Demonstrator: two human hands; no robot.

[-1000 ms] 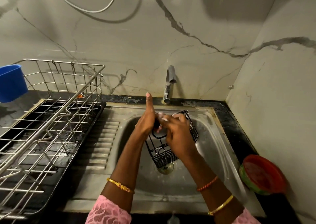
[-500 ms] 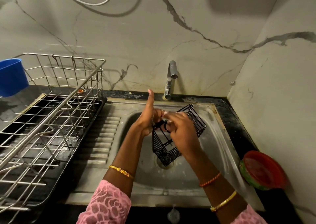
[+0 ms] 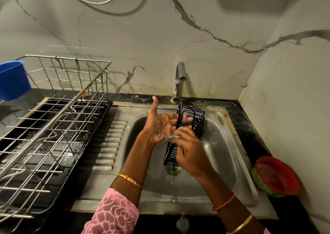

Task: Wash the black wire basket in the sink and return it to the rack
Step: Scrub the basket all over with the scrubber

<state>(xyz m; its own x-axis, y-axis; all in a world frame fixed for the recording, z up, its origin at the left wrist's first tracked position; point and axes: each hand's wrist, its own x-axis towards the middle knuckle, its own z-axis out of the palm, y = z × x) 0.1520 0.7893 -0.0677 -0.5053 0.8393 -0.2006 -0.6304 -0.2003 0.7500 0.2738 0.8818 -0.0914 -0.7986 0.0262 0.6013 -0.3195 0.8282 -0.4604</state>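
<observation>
The black wire basket (image 3: 193,124) stands on end over the steel sink (image 3: 223,144), its lower end just above the drain. My left hand (image 3: 159,124) lies palm up against its left side, thumb pointing up and straight fingers reaching in among the wires to support it. My right hand (image 3: 191,151) is in front of the basket and pinches a soapy green scrubber (image 3: 174,136) against its near edge. Foam clings to the wires and my fingers.
A steel wire dish rack (image 3: 53,126) on a black drip tray (image 3: 92,135) fills the counter to the left, with a blue cup (image 3: 12,80) at its far corner. The tap (image 3: 179,80) rises behind the sink. A red and green bowl (image 3: 276,176) sits at the right.
The basket has been turned from lying tilted in the sink to standing on end. My left hand has opened flat against it, and my right hand has slid down its near edge with the scrubber.
</observation>
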